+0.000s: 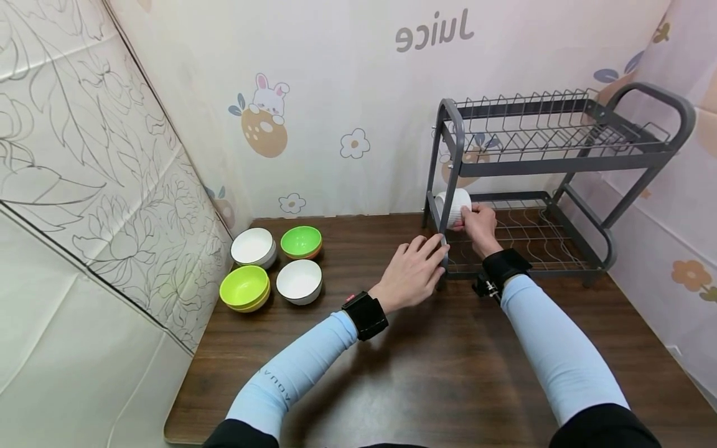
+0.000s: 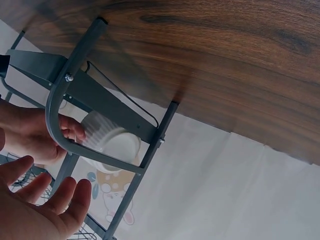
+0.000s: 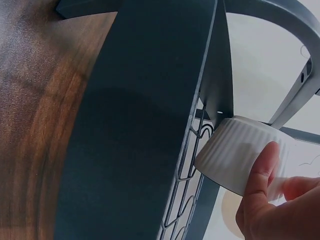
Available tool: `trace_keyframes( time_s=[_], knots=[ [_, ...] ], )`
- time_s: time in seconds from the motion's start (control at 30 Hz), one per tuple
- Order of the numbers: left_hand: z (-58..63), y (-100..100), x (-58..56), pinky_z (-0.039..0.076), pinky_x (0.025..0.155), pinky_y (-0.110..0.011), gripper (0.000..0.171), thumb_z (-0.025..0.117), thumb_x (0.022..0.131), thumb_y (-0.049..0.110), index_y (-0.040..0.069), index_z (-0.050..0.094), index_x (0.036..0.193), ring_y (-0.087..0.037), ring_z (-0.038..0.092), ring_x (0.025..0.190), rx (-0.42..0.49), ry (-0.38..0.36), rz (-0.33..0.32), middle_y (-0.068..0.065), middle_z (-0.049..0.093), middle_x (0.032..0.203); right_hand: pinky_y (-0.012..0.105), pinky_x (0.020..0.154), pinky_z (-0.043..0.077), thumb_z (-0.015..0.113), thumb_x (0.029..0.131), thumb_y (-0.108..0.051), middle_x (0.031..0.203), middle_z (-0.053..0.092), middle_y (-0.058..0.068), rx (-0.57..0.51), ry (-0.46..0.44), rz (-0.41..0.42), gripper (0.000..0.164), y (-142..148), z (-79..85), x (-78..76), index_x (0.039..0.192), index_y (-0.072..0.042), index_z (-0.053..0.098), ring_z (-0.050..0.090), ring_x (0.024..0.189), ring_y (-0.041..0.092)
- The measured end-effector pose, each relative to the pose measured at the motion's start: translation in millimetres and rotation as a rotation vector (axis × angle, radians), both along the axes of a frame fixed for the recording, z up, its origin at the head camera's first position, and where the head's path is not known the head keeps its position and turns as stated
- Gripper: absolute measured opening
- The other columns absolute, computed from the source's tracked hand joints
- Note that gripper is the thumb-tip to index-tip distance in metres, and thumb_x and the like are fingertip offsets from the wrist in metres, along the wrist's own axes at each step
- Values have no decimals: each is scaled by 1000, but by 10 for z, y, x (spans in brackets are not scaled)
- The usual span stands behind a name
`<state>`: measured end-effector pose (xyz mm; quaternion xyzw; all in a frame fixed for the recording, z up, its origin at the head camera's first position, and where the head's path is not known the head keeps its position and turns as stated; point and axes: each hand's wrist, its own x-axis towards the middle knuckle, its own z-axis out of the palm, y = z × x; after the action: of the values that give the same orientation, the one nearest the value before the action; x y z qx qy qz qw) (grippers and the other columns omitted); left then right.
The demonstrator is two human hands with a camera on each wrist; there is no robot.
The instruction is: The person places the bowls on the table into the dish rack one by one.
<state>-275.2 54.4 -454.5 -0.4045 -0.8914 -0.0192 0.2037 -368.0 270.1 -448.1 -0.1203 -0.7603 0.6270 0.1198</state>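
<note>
My right hand pinches a white ribbed bowl between thumb and fingers. The bowl is tipped on its side at the left end of the lower tier of a dark grey two-tier dish rack. In the right wrist view, the ribbed wall of the bowl sits close by the wire grid. Its round base faces outward past the end frame in the left wrist view. My left hand is at the rack's front left post, fingers extended and spread, holding nothing.
On the left of the brown table stand a white bowl, a green bowl, a yellow-green bowl and another white bowl. Some look stacked. Patterned walls close off the back and both sides.
</note>
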Motion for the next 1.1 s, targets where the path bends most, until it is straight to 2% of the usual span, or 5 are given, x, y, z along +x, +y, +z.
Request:
trace_keyframes(
  time_s=[0.27,0.43,0.63,0.87,1.1],
  knots=[
    [-42,22,-74,47,97,-40,50,45,111,43,21,53,156,-25,44,134,-25,8,28,-4,39,162,25,71,61,50,112,-21,112,61,25,0,-21,21,44,8,9,-46,138,14,54,68,68,5],
    [-24,38,-99,47,98,-40,51,42,112,44,21,52,156,-26,44,134,-44,3,29,-4,39,162,23,68,60,50,112,-22,112,60,23,-2,-29,18,45,18,18,-71,139,14,53,68,68,6],
    [18,52,-120,45,101,-40,52,37,113,45,22,50,158,-25,42,136,-74,-26,40,-3,37,163,25,71,60,48,112,-22,115,60,24,16,-63,28,46,16,50,-82,142,14,52,70,68,5],
    [21,58,-126,46,103,-43,52,38,112,45,22,50,157,-25,43,136,-114,-47,54,-3,38,163,28,77,61,50,111,-19,111,58,21,-14,-71,22,44,-26,77,-82,140,15,54,74,74,11],
    [-11,60,-147,45,103,-42,52,36,113,46,23,49,158,-25,41,138,-145,-77,66,-2,35,165,29,79,61,52,109,-14,101,60,14,19,-70,21,40,-53,41,-112,137,13,57,67,64,2]
  ],
)
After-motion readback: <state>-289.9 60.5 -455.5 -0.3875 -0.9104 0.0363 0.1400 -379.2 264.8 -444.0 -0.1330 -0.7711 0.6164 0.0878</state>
